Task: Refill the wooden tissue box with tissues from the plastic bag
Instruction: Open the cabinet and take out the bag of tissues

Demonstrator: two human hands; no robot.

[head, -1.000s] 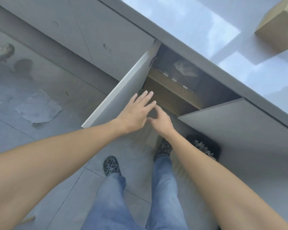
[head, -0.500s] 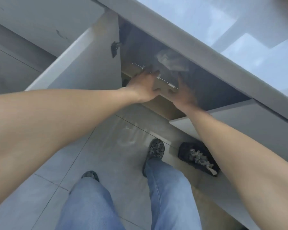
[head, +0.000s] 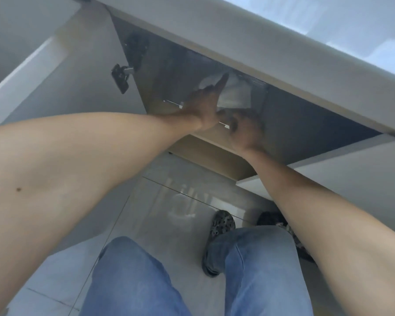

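A white plastic bag (head: pixel 236 93) lies in the dark inside of the open cabinet, under the counter. My left hand (head: pixel 206 103) reaches in with fingers spread and its index finger laid along the bag's left side. Lower and to the right, my right hand (head: pixel 246 130) is at the bag's bottom edge, blurred, so its grip does not show. The wooden tissue box is out of view.
The left cabinet door (head: pixel 62 87) stands swung out, with a black hinge (head: pixel 121 77) on it. The right door (head: pixel 351 179) is also out. The counter edge (head: pixel 260 53) overhangs the opening. A dark shoe (head: pixel 271 218) lies on the tiled floor by my feet.
Both hands have gone from the shelf's front edge deeper into the cabinet and now reach the white bag. The view has tilted and moved closer to the opening.
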